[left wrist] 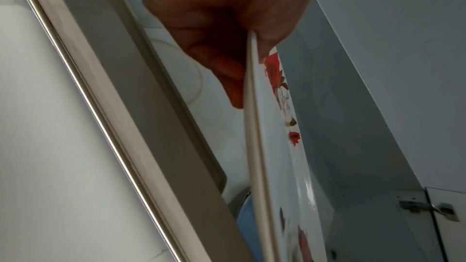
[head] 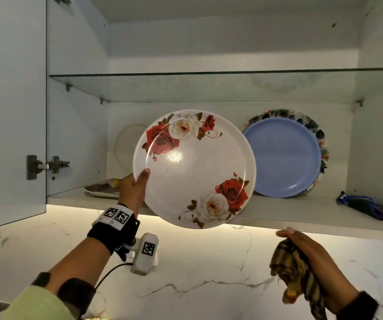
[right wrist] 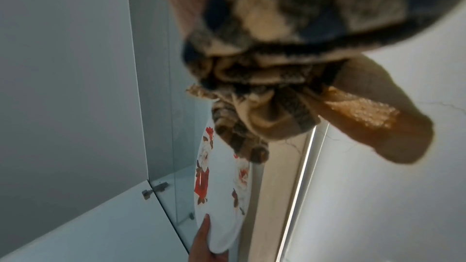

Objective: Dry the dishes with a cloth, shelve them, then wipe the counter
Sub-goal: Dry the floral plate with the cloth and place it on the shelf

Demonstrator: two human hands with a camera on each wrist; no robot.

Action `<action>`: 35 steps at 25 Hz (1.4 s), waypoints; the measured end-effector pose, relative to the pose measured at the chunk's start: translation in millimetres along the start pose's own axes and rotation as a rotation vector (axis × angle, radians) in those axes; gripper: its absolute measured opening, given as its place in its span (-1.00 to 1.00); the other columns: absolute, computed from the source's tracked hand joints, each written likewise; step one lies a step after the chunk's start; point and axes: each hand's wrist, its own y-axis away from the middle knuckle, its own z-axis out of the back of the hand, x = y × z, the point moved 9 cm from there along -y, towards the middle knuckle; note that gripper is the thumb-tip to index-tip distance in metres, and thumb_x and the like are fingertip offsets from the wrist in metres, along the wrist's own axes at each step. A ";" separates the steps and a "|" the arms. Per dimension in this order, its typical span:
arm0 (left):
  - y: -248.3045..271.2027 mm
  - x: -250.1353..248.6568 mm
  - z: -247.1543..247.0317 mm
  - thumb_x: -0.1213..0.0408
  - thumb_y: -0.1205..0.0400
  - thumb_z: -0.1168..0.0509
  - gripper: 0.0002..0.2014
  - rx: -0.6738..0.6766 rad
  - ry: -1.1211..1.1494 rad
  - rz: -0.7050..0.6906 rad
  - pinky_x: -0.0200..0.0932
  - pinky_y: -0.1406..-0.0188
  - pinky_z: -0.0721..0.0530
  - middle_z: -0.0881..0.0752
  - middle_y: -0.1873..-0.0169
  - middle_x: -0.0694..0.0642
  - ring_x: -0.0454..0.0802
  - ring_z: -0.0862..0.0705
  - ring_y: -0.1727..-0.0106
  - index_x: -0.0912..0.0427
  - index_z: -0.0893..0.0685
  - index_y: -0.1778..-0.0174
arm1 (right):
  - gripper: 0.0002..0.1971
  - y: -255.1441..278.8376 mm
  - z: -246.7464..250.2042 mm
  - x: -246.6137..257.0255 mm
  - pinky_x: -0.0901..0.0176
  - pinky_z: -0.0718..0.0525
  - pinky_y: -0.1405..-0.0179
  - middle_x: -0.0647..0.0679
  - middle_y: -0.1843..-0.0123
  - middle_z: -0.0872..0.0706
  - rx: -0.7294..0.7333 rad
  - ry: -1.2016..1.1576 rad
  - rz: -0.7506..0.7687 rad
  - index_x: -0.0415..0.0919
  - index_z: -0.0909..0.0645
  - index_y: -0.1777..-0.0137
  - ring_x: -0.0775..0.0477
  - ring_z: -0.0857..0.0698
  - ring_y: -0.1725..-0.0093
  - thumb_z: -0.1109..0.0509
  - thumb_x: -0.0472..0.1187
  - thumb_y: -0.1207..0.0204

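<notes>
Here, a person's left hand (head: 133, 189) held a rose-patterned plate (head: 195, 168) on edge before an open wall cupboard, thumb pressed on the plate's face at about eight o'clock on the rim, the fingers (left wrist: 228, 75) curled behind it, pinching the edge. The plate stood nearly upright, its face toward the camera and its lower rim level with the front lip of the bottom shelf (head: 278, 214). From the gripping fingers, the free space on that shelf lay toward one o'clock, between a pale plate (head: 125, 144) leaning on the back wall at the left and a blue plate (head: 282, 158) propped at the right in front of a floral-rimmed one (head: 312, 125). The left hand was plainly the nearer to the shelf. The right hand (head: 310, 255) hung lower, at about five o'clock from the plate, closed round a bunched striped cloth (head: 294, 271) above the marble counter (head: 197, 285). Judging by this, the plate seemed ready for shelving.
</notes>
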 end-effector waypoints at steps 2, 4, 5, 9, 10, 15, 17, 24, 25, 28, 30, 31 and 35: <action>3.6 -5.9 -2.0 0.07 -0.66 -0.25 -0.78 -0.003 0.027 -0.018 0.00 -0.05 -0.62 -0.72 0.01 0.18 0.15 -0.68 0.01 0.13 -0.62 -0.08 | -0.57 4.6 9.8 13.6 -0.24 -0.68 0.38 -0.55 0.12 -0.69 -0.032 -0.180 0.038 -0.25 -0.59 -0.26 -0.44 -0.68 0.35 -0.33 -0.12 -0.40; 10.8 -11.9 -3.1 0.08 -0.66 -0.25 -0.78 -0.007 0.042 -0.035 -0.04 -0.01 -0.63 -0.74 0.06 0.16 0.12 -0.70 0.05 0.14 -0.64 -0.05 | -0.45 8.8 18.0 40.4 -0.32 -0.71 0.37 -0.49 0.02 -0.71 -0.022 -0.314 0.123 -0.26 -0.52 -0.33 -0.46 -0.73 0.31 -0.21 -0.35 -0.27; 18.1 -15.8 -3.9 0.08 -0.66 -0.24 -0.79 0.000 0.045 -0.046 -0.07 0.03 -0.64 -0.75 0.08 0.14 0.09 -0.71 0.06 0.13 -0.65 -0.04 | -0.45 11.8 19.3 57.6 -0.27 -0.73 0.36 -0.45 -0.05 -0.72 -0.015 -0.316 0.187 -0.21 -0.52 -0.33 -0.44 -0.75 0.24 -0.16 -0.41 -0.28; 65.5 -22.0 -2.4 0.13 -0.69 -0.21 -0.79 0.043 0.118 -0.040 -0.09 0.11 -0.68 -0.77 0.06 0.09 0.01 -0.74 0.08 0.12 -0.69 -0.07 | -0.43 18.9 11.3 127.1 0.19 -0.75 0.05 -0.08 -0.19 -0.71 -0.134 -0.076 0.661 -0.01 -0.41 -0.36 0.00 -0.76 -0.07 -0.31 -0.49 -0.40; 80.4 -18.6 -1.6 0.12 -0.69 -0.20 -0.80 0.054 0.144 -0.015 -0.05 0.07 -0.69 -0.78 0.03 0.11 0.04 -0.74 0.06 0.10 -0.68 -0.06 | -0.40 19.7 0.6 136.4 0.26 -0.69 -0.07 -0.06 -0.25 -0.66 -0.168 0.064 0.775 -0.05 -0.37 -0.41 0.09 -0.70 -0.15 -0.32 -0.55 -0.44; 138.6 -16.4 -8.6 0.02 -0.68 -0.16 -0.74 0.114 0.131 -0.006 -0.04 0.10 -0.72 -0.82 0.12 0.05 0.04 -0.79 0.12 0.02 -0.72 0.08 | -0.44 -17.5 -71.6 112.4 -0.05 -0.27 -0.51 -0.14 -0.54 -0.42 -0.246 0.947 0.852 -0.15 -0.32 -0.57 -0.09 -0.32 -0.54 -0.22 -0.10 -0.56; 147.6 -14.7 -9.2 0.02 -0.68 -0.17 -0.72 0.117 0.107 0.027 -0.09 0.17 -0.72 -0.82 0.17 0.07 0.02 -0.79 0.18 0.05 -0.73 0.14 | -0.37 -29.5 -89.9 95.8 -0.30 0.09 -0.60 -0.12 -0.67 -0.16 -0.177 1.112 0.707 -0.08 -0.20 -0.63 -0.21 0.03 -0.67 -0.03 0.08 -0.55; 166.1 -6.9 -11.6 0.04 -0.65 -0.24 -0.64 0.068 0.025 0.048 -0.14 0.17 -0.69 -0.78 0.28 0.20 0.06 -0.74 0.26 0.24 -0.73 0.25 | -0.35 81.1 -204.0 10.3 -0.05 0.48 -0.54 -0.17 -0.69 0.03 0.586 1.476 1.130 -0.21 0.00 -0.66 -0.11 0.28 -0.63 -0.14 -0.13 -0.62; 168.9 -6.1 -12.0 0.02 -0.65 -0.24 -0.64 0.075 0.013 0.051 -0.16 0.19 -0.69 -0.78 0.29 0.19 0.04 -0.75 0.27 0.23 -0.74 0.26 | -0.35 83.2 -197.8 -0.2 -0.04 0.46 -0.55 -0.13 -0.69 0.09 0.619 1.521 1.121 -0.16 0.08 -0.66 -0.11 0.29 -0.64 -0.11 -0.13 -0.64; 174.9 -6.3 -4.3 -0.01 -0.66 -0.19 -0.60 0.072 -0.058 0.056 -0.18 0.25 -0.63 -0.73 0.33 0.16 0.04 -0.69 0.32 0.22 -0.67 0.30 | -0.38 41.9 -137.0 9.6 -0.11 0.27 -0.62 -0.14 -0.70 0.11 0.415 1.463 1.048 -0.06 0.15 -0.64 -0.18 0.19 -0.67 -0.02 -0.05 -0.64; 176.7 -12.6 -2.1 -0.01 -0.68 -0.16 -0.62 0.069 -0.084 0.043 -0.24 0.37 -0.55 -0.70 0.39 0.06 -0.05 -0.67 0.36 0.16 -0.63 0.34 | -0.32 4.8 -75.7 21.2 -0.26 0.14 -0.62 -0.23 -0.69 0.07 0.169 1.325 0.750 -0.09 0.11 -0.64 -0.27 0.13 -0.67 0.03 0.07 -0.54; 177.8 -12.6 -2.9 -0.01 -0.68 -0.16 -0.62 0.067 -0.095 0.042 -0.26 0.40 -0.51 -0.68 0.40 0.04 -0.07 -0.65 0.37 0.15 -0.61 0.35 | -0.29 -1.7 -62.4 14.4 -0.31 0.12 -0.61 -0.23 -0.68 0.11 0.137 1.303 0.634 -0.10 0.13 -0.64 -0.26 0.18 -0.66 0.03 0.09 -0.52; 175.5 3.5 -15.7 -0.02 -0.66 -0.19 -0.61 0.069 -0.070 0.112 -0.25 0.37 -0.57 -0.67 0.38 0.09 -0.01 -0.64 0.36 0.21 -0.61 0.33 | -0.23 63.0 -129.0 -34.6 -0.40 0.20 -0.58 -0.23 -0.67 0.11 0.440 1.385 0.963 -0.17 0.09 -0.65 -0.28 0.27 -0.65 -0.21 -0.19 -0.50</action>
